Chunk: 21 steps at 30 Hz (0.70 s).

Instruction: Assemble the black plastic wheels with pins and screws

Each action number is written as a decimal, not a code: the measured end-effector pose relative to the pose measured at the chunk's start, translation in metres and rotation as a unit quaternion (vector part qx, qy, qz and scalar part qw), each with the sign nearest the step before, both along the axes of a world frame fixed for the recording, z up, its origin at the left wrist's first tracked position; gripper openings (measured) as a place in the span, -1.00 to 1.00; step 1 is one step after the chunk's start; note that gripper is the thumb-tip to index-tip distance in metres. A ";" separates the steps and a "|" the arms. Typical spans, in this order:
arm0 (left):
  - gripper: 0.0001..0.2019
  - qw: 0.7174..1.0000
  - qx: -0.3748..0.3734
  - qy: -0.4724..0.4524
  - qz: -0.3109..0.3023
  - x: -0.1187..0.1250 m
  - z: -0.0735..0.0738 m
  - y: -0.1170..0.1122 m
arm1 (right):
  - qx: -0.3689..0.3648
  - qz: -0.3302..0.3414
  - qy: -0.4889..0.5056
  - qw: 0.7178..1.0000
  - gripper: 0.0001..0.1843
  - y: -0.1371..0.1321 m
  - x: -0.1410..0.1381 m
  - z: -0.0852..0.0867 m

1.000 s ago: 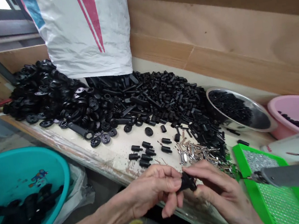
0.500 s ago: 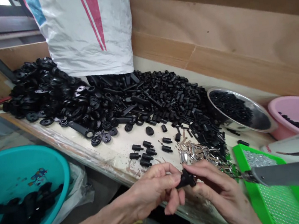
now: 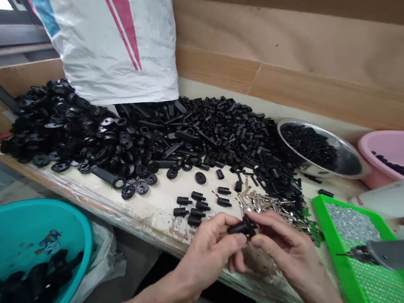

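Workshop, with heaped black parts

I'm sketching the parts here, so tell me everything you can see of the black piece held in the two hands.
The black piece looks like plastic: a slim rounded stem with a wider, disc-like collar towards its right end. It lies roughly level above the near edge of the table. The left hand grips the stem; the right hand pinches around the collar end. Fingers hide part of it; finer details are unclear.
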<state>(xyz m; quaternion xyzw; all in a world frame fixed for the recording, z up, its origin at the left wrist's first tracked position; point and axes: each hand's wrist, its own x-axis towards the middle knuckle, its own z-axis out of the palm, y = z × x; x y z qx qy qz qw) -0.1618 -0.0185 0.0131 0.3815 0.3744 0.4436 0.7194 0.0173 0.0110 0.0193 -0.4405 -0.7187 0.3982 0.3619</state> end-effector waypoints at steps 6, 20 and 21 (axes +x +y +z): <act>-0.83 0.990 0.078 0.119 -0.008 -0.005 0.002 -0.003 | 0.004 0.020 0.001 1.000 -0.63 -0.001 0.007 0.003; -0.69 0.990 -0.068 -0.074 -0.098 -0.010 0.006 0.006 | 0.054 0.057 -0.031 0.996 -0.64 0.000 0.009 0.012; -0.72 0.997 -0.033 -0.022 -0.059 -0.008 0.009 0.004 | 0.052 0.037 -0.022 0.998 -0.64 -0.001 0.008 0.011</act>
